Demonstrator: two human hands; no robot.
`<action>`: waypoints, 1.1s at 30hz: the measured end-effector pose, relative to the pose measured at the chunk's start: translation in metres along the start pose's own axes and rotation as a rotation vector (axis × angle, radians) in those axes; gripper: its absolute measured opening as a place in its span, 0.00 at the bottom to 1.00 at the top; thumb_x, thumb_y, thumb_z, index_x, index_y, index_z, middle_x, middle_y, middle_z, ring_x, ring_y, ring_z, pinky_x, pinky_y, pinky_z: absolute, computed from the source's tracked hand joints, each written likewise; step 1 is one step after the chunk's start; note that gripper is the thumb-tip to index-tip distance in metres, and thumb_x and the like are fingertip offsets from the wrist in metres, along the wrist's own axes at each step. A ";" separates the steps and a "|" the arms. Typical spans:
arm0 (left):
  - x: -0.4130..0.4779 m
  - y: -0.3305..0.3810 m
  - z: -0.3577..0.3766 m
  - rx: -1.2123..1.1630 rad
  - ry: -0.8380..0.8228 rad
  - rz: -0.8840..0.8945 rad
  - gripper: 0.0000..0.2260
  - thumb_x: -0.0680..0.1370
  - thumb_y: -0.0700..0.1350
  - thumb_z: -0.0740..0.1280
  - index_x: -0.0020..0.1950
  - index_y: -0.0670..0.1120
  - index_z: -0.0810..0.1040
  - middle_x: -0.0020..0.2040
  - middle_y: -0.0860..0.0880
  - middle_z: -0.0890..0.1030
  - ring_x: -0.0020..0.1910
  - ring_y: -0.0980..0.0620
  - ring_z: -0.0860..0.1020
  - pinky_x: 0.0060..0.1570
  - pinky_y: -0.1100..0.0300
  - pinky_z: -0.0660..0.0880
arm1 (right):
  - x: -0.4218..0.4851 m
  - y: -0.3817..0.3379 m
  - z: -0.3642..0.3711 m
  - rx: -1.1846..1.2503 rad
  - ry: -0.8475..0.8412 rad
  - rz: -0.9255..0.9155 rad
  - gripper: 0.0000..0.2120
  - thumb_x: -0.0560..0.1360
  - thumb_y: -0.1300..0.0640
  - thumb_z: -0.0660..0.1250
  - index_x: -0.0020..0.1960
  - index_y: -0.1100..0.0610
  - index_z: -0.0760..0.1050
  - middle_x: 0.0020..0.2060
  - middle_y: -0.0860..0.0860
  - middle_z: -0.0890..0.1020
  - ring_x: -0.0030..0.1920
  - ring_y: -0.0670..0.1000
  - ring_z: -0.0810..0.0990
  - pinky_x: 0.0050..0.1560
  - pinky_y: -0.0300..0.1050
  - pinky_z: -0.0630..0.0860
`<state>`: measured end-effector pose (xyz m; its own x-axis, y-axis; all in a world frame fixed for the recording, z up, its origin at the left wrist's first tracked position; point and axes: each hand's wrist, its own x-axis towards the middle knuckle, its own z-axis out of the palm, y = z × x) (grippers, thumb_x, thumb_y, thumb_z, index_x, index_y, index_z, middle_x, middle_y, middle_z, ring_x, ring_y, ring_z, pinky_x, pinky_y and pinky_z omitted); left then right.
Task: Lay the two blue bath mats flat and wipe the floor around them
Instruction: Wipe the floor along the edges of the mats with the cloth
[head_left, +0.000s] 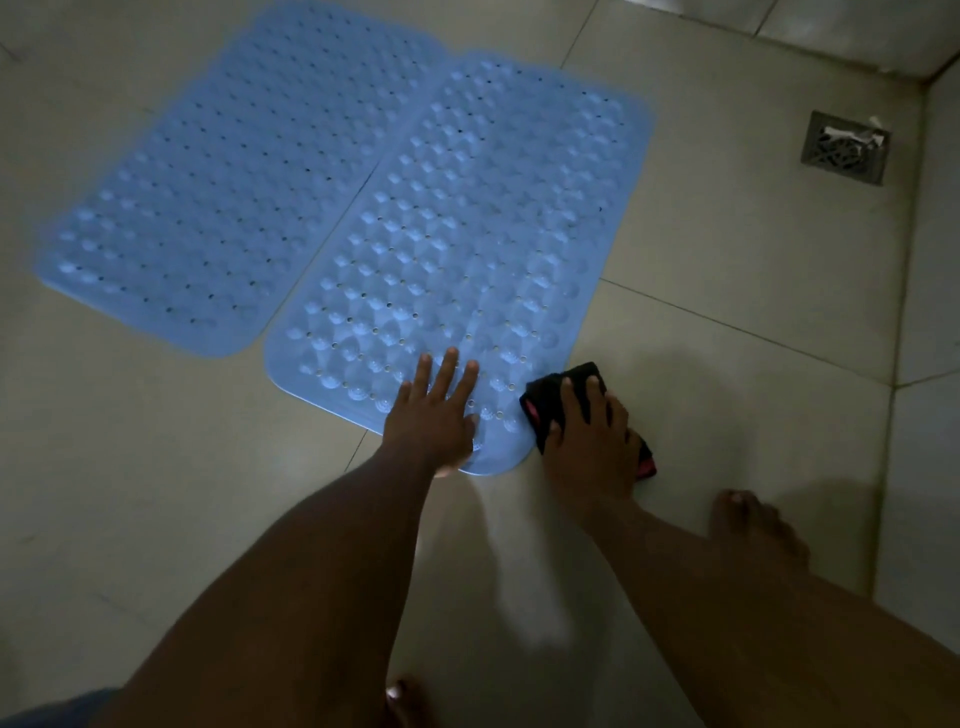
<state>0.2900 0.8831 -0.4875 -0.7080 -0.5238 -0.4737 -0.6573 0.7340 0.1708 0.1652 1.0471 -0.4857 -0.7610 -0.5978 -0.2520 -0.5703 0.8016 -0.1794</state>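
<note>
Two blue bath mats lie flat side by side on the beige tiled floor. The left mat (218, 192) sits further back; the right mat (478, 244) overlaps its long edge slightly. My left hand (434, 410) rests flat, fingers spread, on the near corner of the right mat. My right hand (587, 431) presses a black cloth with a pink edge (545, 400) onto the floor, right beside that mat's near right corner.
A square metal floor drain (844, 148) with white scraps on it sits at the far right, near the wall corner (930, 78). My bare right foot (753, 525) stands on the tiles behind my right hand. Toes of the other foot (405, 699) show at the bottom.
</note>
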 end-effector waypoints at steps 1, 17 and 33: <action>0.000 -0.001 0.000 -0.011 0.008 -0.001 0.31 0.85 0.58 0.49 0.83 0.56 0.35 0.82 0.51 0.32 0.81 0.43 0.33 0.80 0.43 0.46 | -0.004 -0.001 0.000 0.011 -0.008 0.009 0.29 0.80 0.48 0.60 0.80 0.48 0.60 0.80 0.53 0.61 0.75 0.60 0.63 0.68 0.59 0.65; -0.015 0.025 -0.007 -0.171 0.065 -0.077 0.30 0.85 0.62 0.46 0.84 0.52 0.45 0.85 0.48 0.41 0.83 0.44 0.39 0.80 0.42 0.45 | 0.122 -0.027 -0.064 0.026 0.237 -0.401 0.14 0.75 0.51 0.62 0.52 0.58 0.80 0.48 0.59 0.81 0.51 0.64 0.77 0.49 0.57 0.73; -0.037 0.104 0.045 0.028 0.270 0.283 0.30 0.82 0.60 0.59 0.82 0.52 0.61 0.83 0.47 0.57 0.83 0.43 0.51 0.79 0.41 0.51 | 0.206 -0.080 -0.010 -0.194 -0.253 -0.700 0.35 0.79 0.35 0.45 0.81 0.43 0.38 0.81 0.51 0.35 0.80 0.57 0.32 0.76 0.65 0.33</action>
<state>0.2593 0.9985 -0.4916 -0.9051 -0.3912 -0.1666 -0.4218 0.8753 0.2365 0.0510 0.8603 -0.5140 -0.1222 -0.9268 -0.3550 -0.9549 0.2074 -0.2126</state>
